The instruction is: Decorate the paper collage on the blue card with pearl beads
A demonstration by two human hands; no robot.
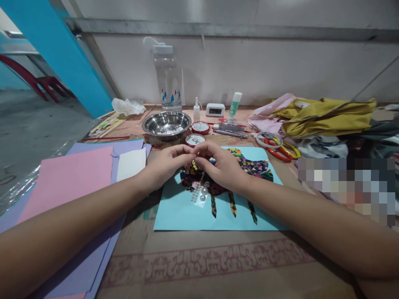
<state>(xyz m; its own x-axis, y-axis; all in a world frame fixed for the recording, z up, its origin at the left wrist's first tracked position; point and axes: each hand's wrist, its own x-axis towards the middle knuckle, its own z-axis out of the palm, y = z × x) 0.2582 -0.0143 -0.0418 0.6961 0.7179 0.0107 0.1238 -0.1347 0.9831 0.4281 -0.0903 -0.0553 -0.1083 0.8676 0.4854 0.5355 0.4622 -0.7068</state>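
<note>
My left hand (164, 167) and my right hand (223, 169) meet fingertip to fingertip, both closed in a pinch. Whatever sits between the fingertips is too small or hidden to make out. Beneath them lies a light blue sheet of paper (181, 218) bearing dark floral cut-outs (255, 167), partly covered by my right hand. Three narrow pointed floral strips (232, 204) extend toward the sheet's near edge. Just below my fingers, a small clear sheet of pearl beads (203, 193) rests over the cut-outs.
Behind my hands stand a steel bowl (166, 124), red-rimmed dishes (200, 127), a glue stick (235, 107), a small clock (215, 110) and a water bottle (168, 79). Coloured paper (70, 174) is stacked left. Scissors (280, 150) and yellow cloth (330, 116) lie right.
</note>
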